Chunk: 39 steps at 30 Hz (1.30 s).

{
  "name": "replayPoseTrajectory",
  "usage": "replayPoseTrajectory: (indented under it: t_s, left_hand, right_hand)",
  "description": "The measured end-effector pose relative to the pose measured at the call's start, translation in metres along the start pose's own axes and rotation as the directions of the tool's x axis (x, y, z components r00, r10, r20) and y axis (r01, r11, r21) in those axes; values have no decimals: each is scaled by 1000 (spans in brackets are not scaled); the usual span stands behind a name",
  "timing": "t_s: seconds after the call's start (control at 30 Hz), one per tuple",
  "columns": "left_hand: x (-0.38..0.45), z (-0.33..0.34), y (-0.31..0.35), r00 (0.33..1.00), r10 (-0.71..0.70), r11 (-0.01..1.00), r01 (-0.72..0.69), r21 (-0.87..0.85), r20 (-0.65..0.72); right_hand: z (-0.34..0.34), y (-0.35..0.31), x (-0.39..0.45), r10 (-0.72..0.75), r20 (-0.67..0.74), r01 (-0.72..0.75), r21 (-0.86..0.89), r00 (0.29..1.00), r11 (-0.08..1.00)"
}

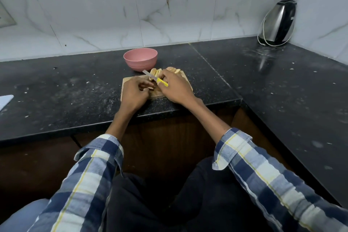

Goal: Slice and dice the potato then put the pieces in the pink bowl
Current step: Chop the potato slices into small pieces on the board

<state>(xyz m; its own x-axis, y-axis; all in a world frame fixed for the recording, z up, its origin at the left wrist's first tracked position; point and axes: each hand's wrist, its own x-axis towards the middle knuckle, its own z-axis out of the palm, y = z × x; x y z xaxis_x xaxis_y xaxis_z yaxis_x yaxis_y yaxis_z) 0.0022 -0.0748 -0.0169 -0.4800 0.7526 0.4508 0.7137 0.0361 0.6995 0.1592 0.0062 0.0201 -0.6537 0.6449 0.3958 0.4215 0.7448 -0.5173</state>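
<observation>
A small wooden cutting board (125, 83) lies near the front edge of the black counter. Potato slices (154, 71) are piled at its far side, partly hidden by my hands. My right hand (176, 87) grips a knife (150, 76) with a yellow handle, its blade pointing left and away over the slices. My left hand (134, 91) has its fingers curled on a potato piece (150, 87) at the board's middle. The pink bowl (140, 59) stands just behind the board, and nothing shows inside it.
A steel electric kettle (278, 22) with a white cord stands in the far right corner. The black counter (282, 81) turns an L along the right side. A pale flat object (5, 100) lies at the left edge. A tiled wall runs behind.
</observation>
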Motion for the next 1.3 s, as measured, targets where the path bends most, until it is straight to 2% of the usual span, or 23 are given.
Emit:
replayPoseTrajectory:
  t_s: [0.2,0.33,0.53,1.1,1.3]
  left_hand:
    - [2,-1,-8,999,-24,1000,24,-11,-24]
    - [0,-3,-9,999,-22,999,24,33,-50]
    - [0,-5,-6,996,-57,998,59,30,-63]
    - [1,-3,-9,995,-79,997,80,8,-66]
    - [1,-3,-8,992,-88,996,88,-13,-89]
  right_hand:
    - [-23,-20,-1,-3,73,20,-235,997,972]
    - [-34,-30,-5,31,108,4,-312,994,950]
    - [-38,-38,-13,86,83,-55,-327,993,944]
    - [-26,-45,-12,22,-1,-21,-375,1000,927]
    - [-19,-37,-12,38,-4,-37,-335,999,941]
